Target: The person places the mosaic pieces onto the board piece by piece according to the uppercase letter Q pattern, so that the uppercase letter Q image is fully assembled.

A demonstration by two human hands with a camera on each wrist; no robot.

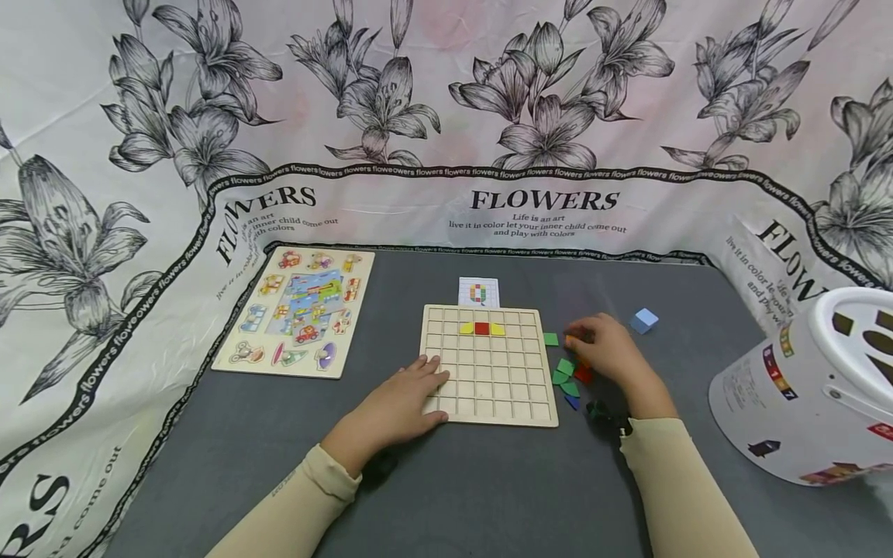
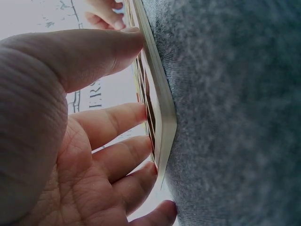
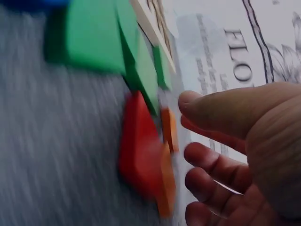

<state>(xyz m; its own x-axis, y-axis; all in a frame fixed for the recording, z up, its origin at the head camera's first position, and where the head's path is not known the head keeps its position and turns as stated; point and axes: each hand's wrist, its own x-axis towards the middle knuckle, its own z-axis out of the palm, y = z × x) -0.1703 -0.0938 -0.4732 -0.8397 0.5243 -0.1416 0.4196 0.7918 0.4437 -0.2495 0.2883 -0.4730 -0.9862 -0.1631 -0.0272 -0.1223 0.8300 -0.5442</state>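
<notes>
The left grip (image 1: 403, 397) has its fingers spread, while the right grip (image 1: 611, 349) angles inward, fingers loosely bent.

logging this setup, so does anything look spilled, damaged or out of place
Nothing looks clearly spilled or damaged. The one mild oddity is the blue block, sitting alone to the right of the right hand, apart from the loose pieces beside the grid board.

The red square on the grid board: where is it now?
In the head view, the red square sits near the far edge of the grid board, between two yellow pieces, left of the right hand.
</notes>
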